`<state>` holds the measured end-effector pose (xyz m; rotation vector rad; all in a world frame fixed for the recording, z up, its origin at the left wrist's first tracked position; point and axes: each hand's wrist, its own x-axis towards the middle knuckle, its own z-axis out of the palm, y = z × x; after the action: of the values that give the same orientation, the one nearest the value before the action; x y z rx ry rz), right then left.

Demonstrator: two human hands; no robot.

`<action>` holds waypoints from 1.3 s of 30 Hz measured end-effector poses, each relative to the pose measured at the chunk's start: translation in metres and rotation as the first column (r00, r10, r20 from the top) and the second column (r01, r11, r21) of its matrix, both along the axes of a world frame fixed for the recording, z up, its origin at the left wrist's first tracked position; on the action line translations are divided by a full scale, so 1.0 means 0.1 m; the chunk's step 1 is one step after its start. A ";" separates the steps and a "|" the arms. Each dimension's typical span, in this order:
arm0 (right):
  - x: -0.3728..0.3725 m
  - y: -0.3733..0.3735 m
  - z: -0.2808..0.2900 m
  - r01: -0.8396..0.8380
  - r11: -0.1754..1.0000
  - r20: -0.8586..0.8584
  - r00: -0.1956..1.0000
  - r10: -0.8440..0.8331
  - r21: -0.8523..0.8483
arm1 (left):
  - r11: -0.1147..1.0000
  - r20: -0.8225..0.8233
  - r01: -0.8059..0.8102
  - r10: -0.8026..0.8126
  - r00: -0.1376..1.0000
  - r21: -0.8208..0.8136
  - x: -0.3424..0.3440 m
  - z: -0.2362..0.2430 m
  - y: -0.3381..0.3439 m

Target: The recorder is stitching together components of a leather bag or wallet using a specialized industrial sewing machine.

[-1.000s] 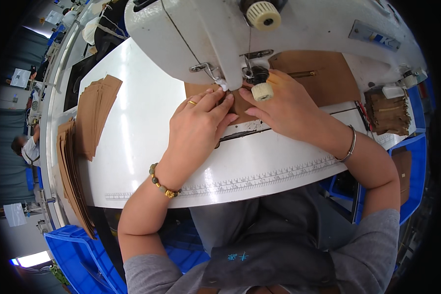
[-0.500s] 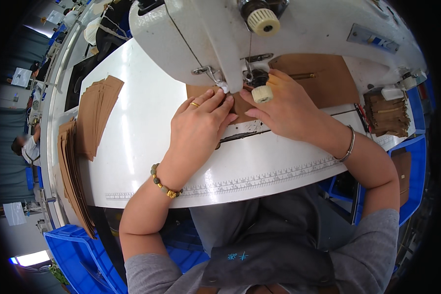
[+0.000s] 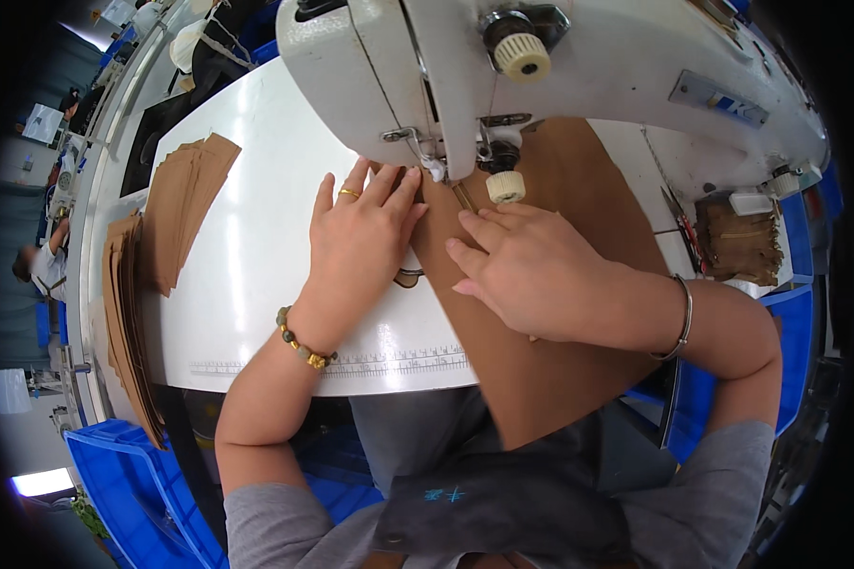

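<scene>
Under the head of a white sewing machine (image 3: 351, 85) lies a brown panel (image 3: 569, 379), its narrow end near the needle area and its broad end slanting toward the wearer, one corner hanging past the table's front edge. From my remote seat I judge it light and pliable with a little body, likely to slide easily on the smooth top and to crease rather than break; I would hold it with flat fingertips along its margins, close to the needle area. It looks matt, plain and mid-brown, with one long straight side and a short brassy strip (image 3: 463, 196), perhaps a zip, beside the machine head.

The left hand (image 3: 362, 223) is palm down, fingers parted, their tips by the panel's upper left edge. The right hand (image 3: 531, 270) lies spread across the panel's face, fingers loosely fanned.

Around them I see the white table (image 3: 256, 237) with a printed ruler scale (image 3: 389, 364), two stacks of brown pieces (image 3: 188, 209) at left, a brown bundle (image 3: 742, 242) at right, and a blue bin (image 3: 128, 450) at lower left.
</scene>
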<state>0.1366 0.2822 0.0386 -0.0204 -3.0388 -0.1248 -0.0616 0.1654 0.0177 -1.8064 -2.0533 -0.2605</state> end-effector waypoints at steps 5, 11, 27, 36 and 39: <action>0.01 0.21 -0.08 -0.001 0.959 -0.243 0.967 -0.071 -0.283 | 0.996 0.052 0.093 -0.093 0.994 0.004 0.00 -0.03 -0.13; 0.07 0.04 -0.25 -0.005 0.939 -0.296 0.950 -0.103 -0.344 | 0.974 0.273 0.226 -0.219 0.937 0.007 0.04 -0.03 -0.23; 0.06 0.17 -0.38 0.002 0.972 -0.362 0.928 -0.089 -0.235 | 0.971 0.354 0.239 -0.223 0.909 -0.002 0.15 -0.03 -0.21; 0.06 0.22 -0.37 -0.019 0.975 -0.350 0.935 -0.062 -0.223 | 0.971 0.321 0.236 -0.212 0.923 -0.038 0.22 0.00 -0.21; 0.05 0.25 -0.32 -0.018 0.959 -0.276 0.959 -0.063 -0.281 | 0.966 0.275 0.244 -0.213 0.937 -0.084 0.22 0.05 -0.21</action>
<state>0.1418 0.3072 0.0062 -0.0874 -2.7434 0.2865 -0.0400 0.1449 0.0225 -2.1908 -2.0647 -0.4799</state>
